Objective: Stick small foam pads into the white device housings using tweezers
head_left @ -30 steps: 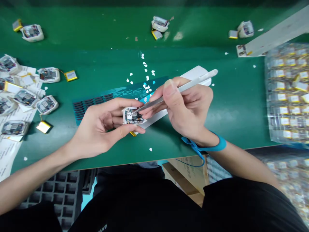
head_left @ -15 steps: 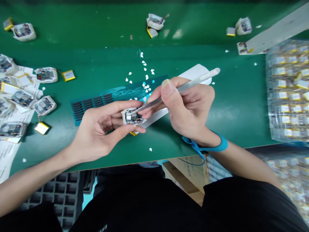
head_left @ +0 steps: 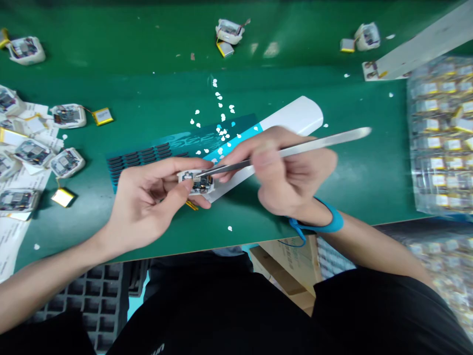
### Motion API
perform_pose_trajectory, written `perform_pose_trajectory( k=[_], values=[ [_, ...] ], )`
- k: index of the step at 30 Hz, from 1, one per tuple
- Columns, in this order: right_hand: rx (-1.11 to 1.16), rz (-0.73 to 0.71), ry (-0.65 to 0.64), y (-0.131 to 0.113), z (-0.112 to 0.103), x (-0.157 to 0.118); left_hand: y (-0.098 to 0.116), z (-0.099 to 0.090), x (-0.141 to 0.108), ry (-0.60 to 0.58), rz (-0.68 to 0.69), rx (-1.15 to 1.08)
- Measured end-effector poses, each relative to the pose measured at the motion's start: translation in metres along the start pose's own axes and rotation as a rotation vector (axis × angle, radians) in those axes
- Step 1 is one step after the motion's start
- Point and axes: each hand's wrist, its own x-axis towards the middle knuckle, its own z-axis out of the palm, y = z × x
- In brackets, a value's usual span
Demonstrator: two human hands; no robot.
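Green bench mat (head_left: 343,103) beneath you, and here we go: your left hand (head_left: 144,207) pinches a white-cased circuit module (head_left: 197,182) between thumb and fingers, while your right hand (head_left: 288,170) clenches steel tweezers (head_left: 295,150), tips right on the module! Beyond the module, white dots (head_left: 221,128) scatter; rightward sit bagged batteries (head_left: 443,133), leftward more modules (head_left: 66,162).

You hold one circuit board (head_left: 197,183) and one pair of tweezers (head_left: 314,146); three more boards (head_left: 229,32) sit along the far bench (head_left: 332,98) edge.
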Motion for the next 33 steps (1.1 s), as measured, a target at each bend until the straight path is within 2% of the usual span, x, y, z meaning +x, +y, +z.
perform_pose_trajectory(
  k=[2, 3, 4, 6, 8, 9, 11, 15, 17, 21, 25, 27, 33],
  values=[
    [-0.057, -0.119, 0.11, 0.004, -0.003, 0.004, -0.002, -0.007, 0.008, 0.11, 0.084, 0.032],
    [-0.108, -0.158, 0.119, 0.007, -0.005, 0.006, -0.003, -0.011, 0.014, 0.188, 0.14, 0.02],
    [-0.169, -0.183, 0.071, 0.01, -0.007, 0.008, -0.005, -0.015, 0.021, 0.277, 0.197, -0.013],
    [-0.278, -0.203, -0.111, 0.017, -0.009, 0.011, -0.011, -0.024, 0.035, 0.419, 0.255, -0.093],
    [-0.307, -0.196, -0.253, 0.024, -0.01, 0.011, -0.015, -0.032, 0.046, 0.478, 0.263, -0.112],
    [-0.305, -0.183, -0.292, 0.028, -0.009, 0.011, -0.016, -0.036, 0.049, 0.469, 0.259, -0.076],
    [-0.299, -0.14, -0.332, 0.033, -0.008, 0.009, -0.012, -0.043, 0.05, 0.338, 0.236, 0.072],
    [-0.276, -0.055, -0.385, 0.041, -0.008, 0.007, 0.005, -0.054, 0.042, -0.161, 0.203, 0.434],
    [-0.266, -0.042, -0.391, 0.044, -0.008, 0.008, 0.011, -0.057, 0.039, -0.27, 0.27, 0.628],
    [-0.239, -0.023, -0.412, 0.046, -0.01, 0.011, 0.009, -0.058, 0.037, -0.367, 0.362, 0.875],
    [-0.201, -0.026, -0.413, 0.047, -0.006, 0.009, 0.002, -0.057, 0.04, -0.402, 0.383, 0.825],
    [-0.23, -0.082, -0.387, 0.049, -0.002, 0.006, 0.0, -0.057, 0.041, -0.42, 0.37, 0.763],
    [-0.308, -0.368, -0.285, 0.058, 0.007, 0.001, -0.002, -0.06, 0.045, -0.409, 0.215, 0.644]
  ],
)
